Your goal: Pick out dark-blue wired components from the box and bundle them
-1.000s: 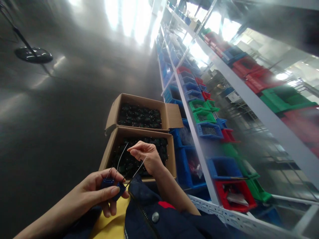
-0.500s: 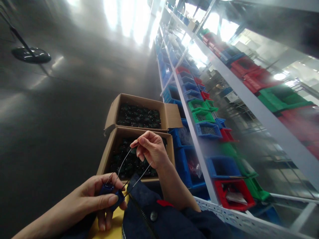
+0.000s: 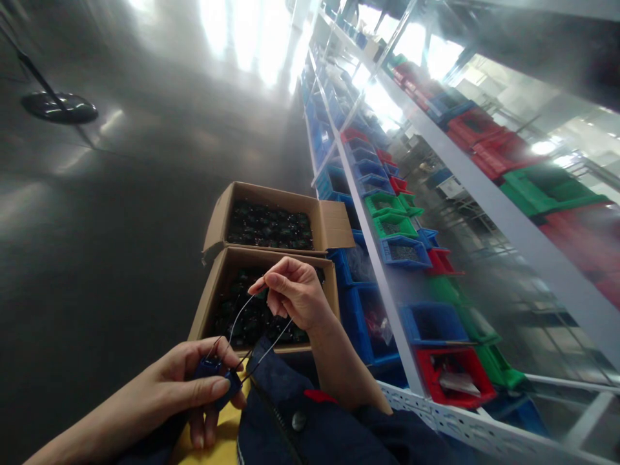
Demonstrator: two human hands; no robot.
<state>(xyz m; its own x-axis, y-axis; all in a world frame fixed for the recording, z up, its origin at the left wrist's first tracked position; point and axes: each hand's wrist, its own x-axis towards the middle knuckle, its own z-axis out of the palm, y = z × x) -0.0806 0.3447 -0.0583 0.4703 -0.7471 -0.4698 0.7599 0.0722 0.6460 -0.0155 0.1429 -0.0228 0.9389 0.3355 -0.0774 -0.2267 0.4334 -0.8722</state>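
Note:
My left hand (image 3: pixel 188 387) is closed around a small blue block-shaped part (image 3: pixel 216 374) near the bottom of the view. Two thin silvery wires (image 3: pixel 239 316) rise from that part. My right hand (image 3: pixel 295 294) pinches the wire ends between thumb and fingers, just above the nearer cardboard box (image 3: pixel 206 307), which is full of small dark parts. A dark blue jacket with a red patch (image 3: pixel 290 407) lies over my lap below both hands.
A second open cardboard box (image 3: pixel 334 226) of dark parts sits behind the first on the dark floor. A long white shelf rack (image 3: pixel 382 271) runs along the right, loaded with blue, green and red bins. A round black stand base (image 3: pixel 58 106) rests far left.
My right hand rose from low over the nearer box and drew the wire ends up, bending them more. My left hand and the blue part stayed nearly still.

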